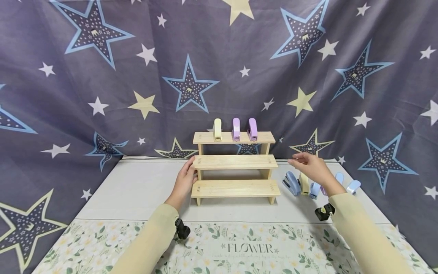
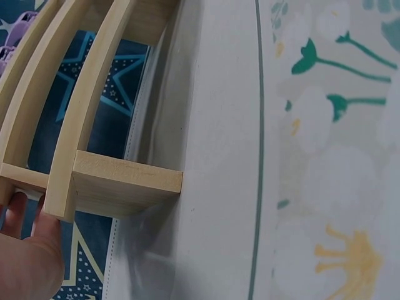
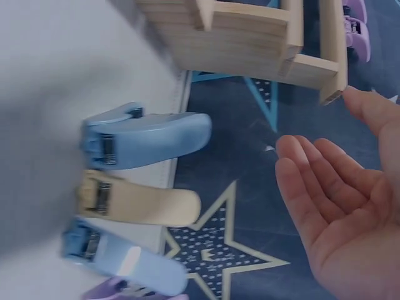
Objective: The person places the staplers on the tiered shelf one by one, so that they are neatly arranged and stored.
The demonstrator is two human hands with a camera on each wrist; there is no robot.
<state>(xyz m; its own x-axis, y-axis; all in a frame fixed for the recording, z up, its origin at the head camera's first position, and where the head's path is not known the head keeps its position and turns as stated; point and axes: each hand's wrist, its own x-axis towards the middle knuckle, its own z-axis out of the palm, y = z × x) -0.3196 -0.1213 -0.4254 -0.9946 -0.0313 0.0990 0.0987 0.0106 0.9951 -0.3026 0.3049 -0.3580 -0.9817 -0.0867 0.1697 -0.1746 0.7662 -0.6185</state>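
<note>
A three-tier wooden display rack [image 1: 236, 161] stands mid-table. My left hand [image 1: 184, 180] holds its left end by the middle tier; in the left wrist view the fingertips [image 2: 47, 219] lie against the end wood. On the top tier sit a cream stapler [image 1: 217, 129] and two purple staplers [image 1: 236, 129]. My right hand [image 1: 313, 167] hovers right of the rack, fingers loosely bent and nothing in them. Below it a blue stapler [image 3: 150, 139], a cream stapler [image 3: 147, 203] and a lighter blue stapler [image 3: 131, 256] stand in a row; a purple stapler [image 3: 134, 290] is partly cut off.
More light blue staplers [image 1: 353, 186] lie at the right, partly behind the right forearm. A star-patterned curtain [image 1: 205, 38] hangs along the back and sides. A flower-printed mat [image 1: 249, 236] covers the table's front, with a white strip [image 1: 143, 190] behind it.
</note>
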